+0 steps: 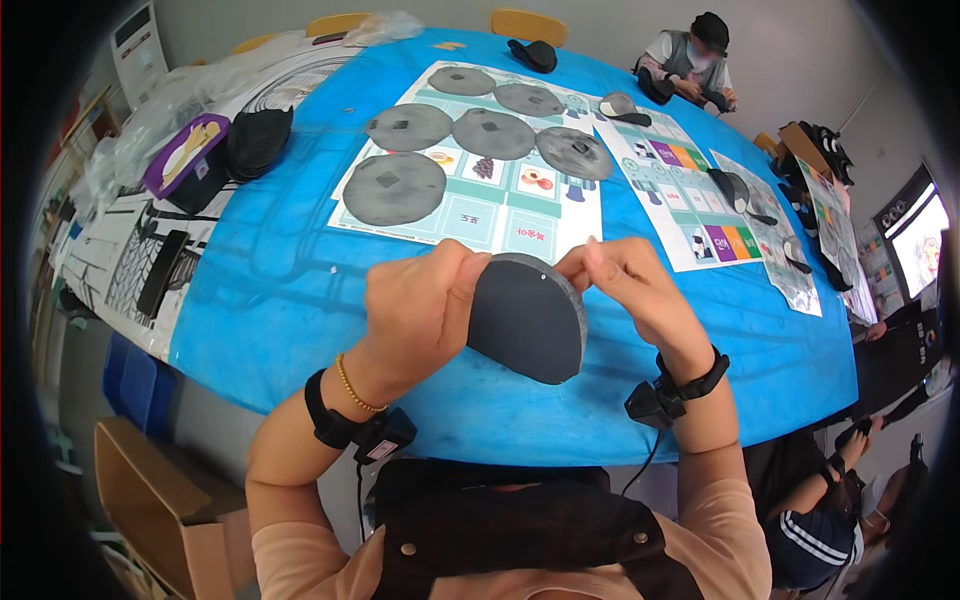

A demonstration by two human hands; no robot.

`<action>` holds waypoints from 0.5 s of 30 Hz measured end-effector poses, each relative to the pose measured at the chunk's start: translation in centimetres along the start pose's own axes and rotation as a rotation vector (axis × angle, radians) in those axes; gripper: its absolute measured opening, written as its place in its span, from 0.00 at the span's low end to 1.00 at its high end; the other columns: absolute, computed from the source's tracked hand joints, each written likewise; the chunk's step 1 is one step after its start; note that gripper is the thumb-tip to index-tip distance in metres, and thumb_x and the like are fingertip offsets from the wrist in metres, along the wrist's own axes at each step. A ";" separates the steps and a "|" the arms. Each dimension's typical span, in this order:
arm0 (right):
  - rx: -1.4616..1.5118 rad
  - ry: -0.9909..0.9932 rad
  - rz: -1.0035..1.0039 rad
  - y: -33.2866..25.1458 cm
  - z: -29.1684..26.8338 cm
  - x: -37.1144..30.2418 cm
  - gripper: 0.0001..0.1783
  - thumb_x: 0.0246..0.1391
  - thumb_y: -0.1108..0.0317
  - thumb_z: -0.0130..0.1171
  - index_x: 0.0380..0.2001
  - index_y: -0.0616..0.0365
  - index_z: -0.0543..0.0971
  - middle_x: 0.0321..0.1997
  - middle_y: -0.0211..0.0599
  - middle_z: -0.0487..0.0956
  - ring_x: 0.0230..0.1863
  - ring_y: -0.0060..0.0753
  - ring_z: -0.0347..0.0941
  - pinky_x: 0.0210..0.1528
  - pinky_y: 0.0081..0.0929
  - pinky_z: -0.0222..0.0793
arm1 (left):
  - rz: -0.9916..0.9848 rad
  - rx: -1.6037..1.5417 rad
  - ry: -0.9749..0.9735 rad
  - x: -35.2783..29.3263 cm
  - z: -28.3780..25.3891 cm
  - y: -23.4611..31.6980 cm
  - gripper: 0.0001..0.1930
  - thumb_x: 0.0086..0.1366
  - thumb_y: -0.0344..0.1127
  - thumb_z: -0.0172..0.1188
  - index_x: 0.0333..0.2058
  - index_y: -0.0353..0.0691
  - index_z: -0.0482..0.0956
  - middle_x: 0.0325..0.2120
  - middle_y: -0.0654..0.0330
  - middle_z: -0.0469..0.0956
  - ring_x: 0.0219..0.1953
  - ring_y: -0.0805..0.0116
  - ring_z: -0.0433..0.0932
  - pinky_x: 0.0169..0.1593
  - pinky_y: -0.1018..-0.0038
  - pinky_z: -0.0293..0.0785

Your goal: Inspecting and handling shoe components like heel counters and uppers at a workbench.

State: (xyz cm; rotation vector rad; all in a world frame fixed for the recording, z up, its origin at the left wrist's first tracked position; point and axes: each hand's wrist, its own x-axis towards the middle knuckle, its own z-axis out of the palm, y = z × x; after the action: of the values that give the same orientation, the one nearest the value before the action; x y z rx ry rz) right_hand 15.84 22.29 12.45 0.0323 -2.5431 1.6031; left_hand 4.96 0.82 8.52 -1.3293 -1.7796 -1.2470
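A dark grey round pad (525, 320) is held up in front of me above the table's near edge, its smooth flat face toward me and its right rim lighter and mottled. My left hand (415, 305) is closed on its upper left edge, thumb on the near face. At the upper right rim my right hand (630, 285) pinches with its fingers bent; the fingertips are partly hidden behind the pad. Beyond the hands, several mottled grey discs lie on a printed sheet (470, 222), most with a small dark square in the middle, such as the nearest disc (400, 205).
Blue sheeting (290, 300) covers the table. On the left are a purple-rimmed tub (188, 165) and a stack of black pads (258, 145). More printed sheets (690, 200) with dark pieces lie to the right. Across the table sits a person (695, 65); a cardboard box (165, 500) stands lower left.
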 end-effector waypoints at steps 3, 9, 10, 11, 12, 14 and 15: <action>0.066 0.000 -0.075 -0.6 0.2 -0.2 0.37 0.68 0.39 0.48 0.29 0.67 0.84 0.21 0.36 0.79 0.28 0.26 0.74 0.35 0.27 0.68 | -0.009 0.034 0.057 0.1 -0.3 -0.4 0.12 0.70 0.29 0.58 0.25 0.37 0.74 0.12 0.57 0.67 0.11 0.60 0.67 0.18 0.68 0.59; -0.346 -0.190 -0.105 -1.5 0.3 -0.7 0.30 0.66 0.46 0.55 0.25 0.65 0.82 0.21 0.42 0.79 0.26 0.28 0.74 0.32 0.29 0.68 | -0.066 0.051 0.238 0.0 0.2 -2.3 0.14 0.72 0.30 0.57 0.24 0.37 0.74 0.11 0.58 0.64 0.10 0.65 0.63 0.17 0.70 0.55; -0.330 -0.144 -0.134 -1.3 0.6 -0.6 0.29 0.65 0.47 0.56 0.25 0.65 0.82 0.21 0.43 0.78 0.26 0.27 0.74 0.31 0.29 0.67 | -0.096 0.047 0.246 -0.1 0.3 -2.7 0.14 0.72 0.30 0.56 0.24 0.37 0.74 0.11 0.58 0.64 0.10 0.67 0.63 0.17 0.70 0.54; -0.314 -0.100 -0.163 -0.8 0.9 -0.4 0.27 0.64 0.48 0.57 0.25 0.64 0.82 0.20 0.43 0.78 0.26 0.27 0.73 0.31 0.29 0.67 | -0.137 -0.023 0.239 -0.1 0.3 -2.9 0.15 0.73 0.33 0.56 0.25 0.36 0.74 0.11 0.60 0.65 0.11 0.70 0.63 0.18 0.71 0.54; -0.309 -0.084 -0.174 -0.4 1.1 -0.2 0.26 0.64 0.49 0.59 0.25 0.64 0.82 0.20 0.44 0.77 0.26 0.26 0.73 0.30 0.29 0.67 | -0.201 -0.083 0.215 -0.2 0.2 -3.2 0.15 0.74 0.35 0.55 0.25 0.36 0.75 0.11 0.61 0.65 0.12 0.73 0.64 0.18 0.71 0.54; -0.299 -0.015 -0.029 0.4 0.9 0.0 0.25 0.64 0.49 0.59 0.28 0.64 0.82 0.23 0.41 0.80 0.28 0.25 0.74 0.32 0.27 0.67 | -0.306 -0.268 0.187 -0.1 0.3 -3.6 0.17 0.74 0.40 0.55 0.28 0.35 0.77 0.12 0.64 0.67 0.15 0.78 0.65 0.20 0.71 0.56; -0.301 0.024 0.054 0.7 0.8 0.1 0.25 0.64 0.49 0.58 0.30 0.65 0.82 0.26 0.40 0.81 0.30 0.24 0.74 0.33 0.26 0.67 | -0.345 -0.394 0.181 0.0 0.3 -3.8 0.18 0.75 0.43 0.54 0.30 0.35 0.78 0.13 0.66 0.69 0.17 0.80 0.66 0.22 0.72 0.57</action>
State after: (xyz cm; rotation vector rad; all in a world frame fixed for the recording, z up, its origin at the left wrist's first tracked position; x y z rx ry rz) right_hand 15.63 21.92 11.48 -0.0868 -2.7573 1.2121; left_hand 1.42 0.89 7.10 -1.0866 -1.7395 -1.9230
